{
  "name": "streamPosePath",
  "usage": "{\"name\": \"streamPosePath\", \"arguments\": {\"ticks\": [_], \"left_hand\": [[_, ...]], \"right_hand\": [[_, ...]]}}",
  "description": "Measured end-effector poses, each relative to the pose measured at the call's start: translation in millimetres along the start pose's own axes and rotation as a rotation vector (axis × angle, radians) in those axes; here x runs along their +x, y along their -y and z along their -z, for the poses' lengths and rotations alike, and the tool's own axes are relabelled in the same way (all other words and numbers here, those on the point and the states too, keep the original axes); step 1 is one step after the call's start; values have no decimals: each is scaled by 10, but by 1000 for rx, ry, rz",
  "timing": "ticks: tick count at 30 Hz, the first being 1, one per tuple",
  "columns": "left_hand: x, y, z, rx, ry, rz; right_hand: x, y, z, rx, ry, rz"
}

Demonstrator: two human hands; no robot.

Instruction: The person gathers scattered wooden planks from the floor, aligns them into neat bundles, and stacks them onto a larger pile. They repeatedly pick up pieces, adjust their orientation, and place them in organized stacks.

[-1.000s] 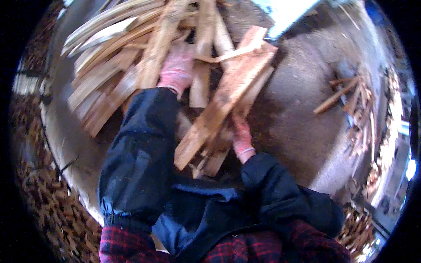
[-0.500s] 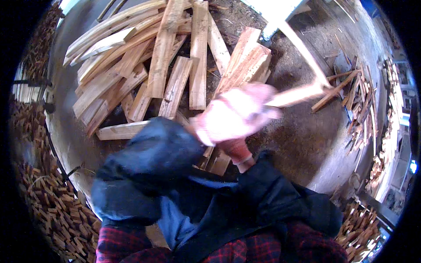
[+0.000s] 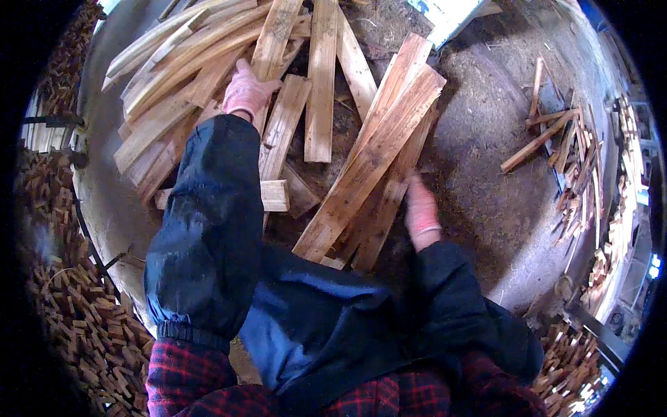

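Observation:
My left hand [image 3: 248, 92], in a pink knit glove, reaches far left. Its fingers straddle a long wooden board [image 3: 276, 38] and grip it across its width. My right hand [image 3: 422, 212], also gloved and blurred by motion, is beside the right edge of a small stack of boards [image 3: 372, 163] in front of me. Whether its fingertips touch the lowest board I cannot tell. The top board of that stack lies slantwise, its near end close to my lap.
A fanned heap of boards [image 3: 160, 139] covers the left side. Thin wood offcuts [image 3: 573, 149] are piled at right. A pale blue-white metal part [image 3: 451, 21] stands at the far edge. Short wood pieces [image 3: 90, 320] heap up at lower left.
My hands were together over the middle boards, near a pale thin strip in motion on the right. They have parted: the left went far left onto a board, the right drew nearer me.

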State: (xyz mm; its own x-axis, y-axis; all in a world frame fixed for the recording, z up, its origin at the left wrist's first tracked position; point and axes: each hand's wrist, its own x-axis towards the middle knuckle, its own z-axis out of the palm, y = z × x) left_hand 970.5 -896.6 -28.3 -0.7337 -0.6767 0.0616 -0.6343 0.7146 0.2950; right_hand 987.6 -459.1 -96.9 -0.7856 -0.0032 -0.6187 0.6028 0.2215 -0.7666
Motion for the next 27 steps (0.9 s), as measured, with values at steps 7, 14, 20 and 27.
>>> {"name": "streamPosePath", "arguments": {"ticks": [7, 14, 20, 27], "left_hand": [[-583, -289, 136, -649, 379, 41], [-1957, -197, 583, -667, 628, -137], [-1982, 550, 799, 204, 568, -253], [-2084, 989, 752, 350, 722, -486]], "right_hand": [[-68, 127, 1, -77, -127, 51], [-81, 161, -315, 263, -107, 162], [-67, 234, -427, 262, -55, 240], [-66, 647, -542, 405, -41, 386]]}}
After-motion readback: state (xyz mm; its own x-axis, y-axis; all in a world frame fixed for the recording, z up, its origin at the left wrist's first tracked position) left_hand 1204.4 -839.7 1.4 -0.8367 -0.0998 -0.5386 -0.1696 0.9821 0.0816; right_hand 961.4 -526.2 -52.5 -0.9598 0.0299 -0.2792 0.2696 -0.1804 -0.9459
